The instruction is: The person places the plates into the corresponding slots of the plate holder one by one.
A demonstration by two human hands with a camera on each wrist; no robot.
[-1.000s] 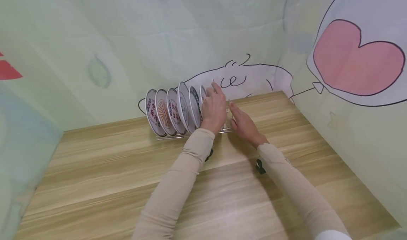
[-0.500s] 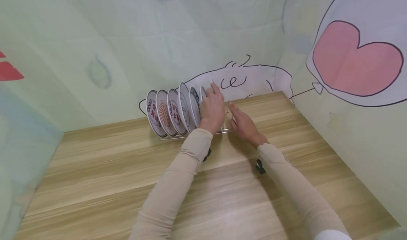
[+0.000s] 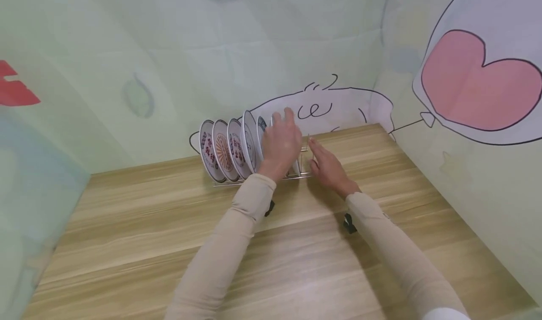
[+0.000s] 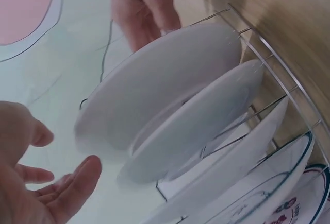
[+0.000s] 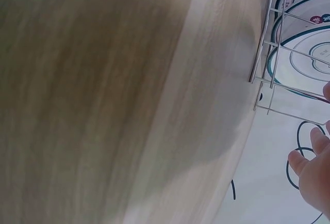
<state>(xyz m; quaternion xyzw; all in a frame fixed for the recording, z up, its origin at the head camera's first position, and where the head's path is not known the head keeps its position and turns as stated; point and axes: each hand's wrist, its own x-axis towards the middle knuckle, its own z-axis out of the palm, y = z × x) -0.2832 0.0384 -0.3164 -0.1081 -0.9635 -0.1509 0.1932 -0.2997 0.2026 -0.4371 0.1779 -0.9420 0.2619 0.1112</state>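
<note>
Several patterned plates point(image 3: 223, 150) stand on edge in a wire dish rack point(image 3: 306, 175) near the back wall. My left hand point(image 3: 281, 143) is over the rack's right part, hiding some plates. In the left wrist view its fingers point(image 4: 77, 188) are spread and apart from the rim of the end plate point(image 4: 165, 85), whose white underside shows. At the rack's right end my right hand point(image 3: 330, 167) holds the end wire between thumb and fingers; in the right wrist view only part of this hand point(image 5: 317, 177) shows beside the wires.
The rack stands on a wood-grain table point(image 3: 144, 226) beside a cartoon-printed backdrop point(image 3: 178, 84). A second printed wall point(image 3: 478, 188) runs along the right edge. Small black pieces point(image 3: 349, 223) show beside both forearms.
My left hand has let go of the end plate and shifted slightly left, its fingers lifting and spreading. The right hand stays at the rack's end. The head view has shifted a little.
</note>
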